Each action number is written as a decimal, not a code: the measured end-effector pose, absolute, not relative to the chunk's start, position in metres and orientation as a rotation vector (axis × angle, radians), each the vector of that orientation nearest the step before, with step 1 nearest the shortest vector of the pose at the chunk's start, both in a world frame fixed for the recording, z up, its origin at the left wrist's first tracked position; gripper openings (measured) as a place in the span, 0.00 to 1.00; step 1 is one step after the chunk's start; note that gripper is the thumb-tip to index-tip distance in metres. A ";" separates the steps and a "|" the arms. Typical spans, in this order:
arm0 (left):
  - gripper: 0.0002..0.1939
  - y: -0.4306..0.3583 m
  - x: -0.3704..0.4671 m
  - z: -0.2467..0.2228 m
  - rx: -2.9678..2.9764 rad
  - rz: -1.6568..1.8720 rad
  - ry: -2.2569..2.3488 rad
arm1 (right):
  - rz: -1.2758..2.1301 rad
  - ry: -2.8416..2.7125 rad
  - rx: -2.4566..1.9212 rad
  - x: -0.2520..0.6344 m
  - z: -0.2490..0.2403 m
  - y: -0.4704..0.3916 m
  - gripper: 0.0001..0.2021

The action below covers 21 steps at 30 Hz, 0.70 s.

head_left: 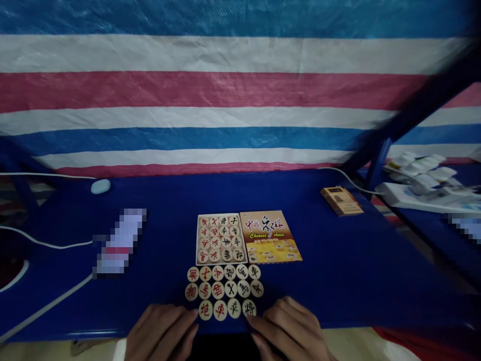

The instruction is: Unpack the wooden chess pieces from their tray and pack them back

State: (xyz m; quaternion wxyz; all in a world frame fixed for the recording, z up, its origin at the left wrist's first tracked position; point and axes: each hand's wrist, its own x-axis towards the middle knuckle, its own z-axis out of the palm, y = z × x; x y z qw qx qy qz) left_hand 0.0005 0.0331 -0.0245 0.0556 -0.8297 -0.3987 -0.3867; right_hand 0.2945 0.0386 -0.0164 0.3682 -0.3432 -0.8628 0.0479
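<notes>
Loose round Chinese chess pieces lie in three rows near the table's front edge, with red characters towards the left and black towards the right. My left hand (163, 331) rests at the left end of the nearest row, its fingertip beside or touching a red-marked piece (206, 310). At that row's other end, my right hand (289, 326) has a fingertip against a black-marked piece (249, 308). Both hands are open, fingers stretched out and thumbs apart. Behind the rows sits a white box (197, 250) filled with more pieces, and its printed lid (273, 236) adjoins it on the right.
The blue table (338, 276) holds a phone (121, 240) with a cable at left, a pale rounded object (100, 186) behind it, and a small brown box (341, 200) at right. A power strip (421, 197) with plugs stands further right. A striped sheet (225, 90) hangs behind.
</notes>
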 end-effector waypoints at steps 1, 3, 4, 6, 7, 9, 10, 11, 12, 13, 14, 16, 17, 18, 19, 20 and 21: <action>0.11 0.031 0.003 -0.028 -2.506 -1.129 -1.154 | 0.102 -2.234 -0.877 0.294 -0.019 0.037 0.13; 0.09 0.031 0.008 -0.035 -2.458 -1.077 -1.140 | 0.060 -2.245 -0.901 0.292 -0.023 0.035 0.13; 0.09 0.030 0.011 -0.038 -2.440 -1.063 -1.171 | 0.043 -2.239 -0.917 0.292 -0.025 0.035 0.14; 0.11 0.030 0.014 -0.043 -2.420 -1.062 -1.241 | 0.017 -2.228 -0.945 0.291 -0.028 0.034 0.15; 0.13 0.030 0.015 -0.045 -2.414 -1.074 -1.266 | 0.007 -2.229 -0.958 0.291 -0.029 0.034 0.15; 0.14 0.029 0.015 -0.048 -2.410 -1.116 -1.280 | -0.014 -2.238 -0.971 0.290 -0.030 0.035 0.13; 0.14 0.029 0.015 -0.049 -2.409 -1.146 -1.275 | -0.022 -2.234 -0.974 0.290 -0.029 0.035 0.12; 0.13 0.028 0.014 -0.049 -2.413 -1.175 -1.264 | -0.023 -2.225 -0.975 0.289 -0.029 0.036 0.10; 0.12 0.028 0.014 -0.049 -2.421 -1.195 -1.259 | -0.014 -2.213 -0.974 0.289 -0.028 0.036 0.09; 0.11 0.027 0.014 -0.049 -2.419 -1.214 -1.268 | -0.003 -2.199 -0.978 0.289 -0.027 0.036 0.08; 0.10 0.027 0.014 -0.048 -2.415 -1.216 -1.287 | 0.009 -2.190 -0.984 0.289 -0.025 0.036 0.07; 0.11 0.027 0.013 -0.045 -2.421 -1.159 -1.339 | 0.030 -2.193 -1.008 0.290 -0.023 0.036 0.08; 0.12 0.027 0.013 -0.044 -2.426 -1.114 -1.360 | 0.044 -2.205 -1.021 0.291 -0.022 0.035 0.08; 0.13 0.028 0.013 -0.043 -2.426 -1.075 -1.369 | 0.055 -2.220 -1.035 0.292 -0.022 0.035 0.09; 0.13 0.028 0.013 -0.042 -2.427 -1.042 -1.364 | 0.065 -2.235 -1.046 0.294 -0.022 0.034 0.10; 0.13 0.029 0.013 -0.042 -2.420 -1.026 -1.360 | 0.070 -2.245 -1.054 0.295 -0.022 0.034 0.10; 0.13 0.030 0.013 -0.042 -2.406 -1.027 -1.358 | 0.070 -2.245 -1.061 0.295 -0.023 0.033 0.11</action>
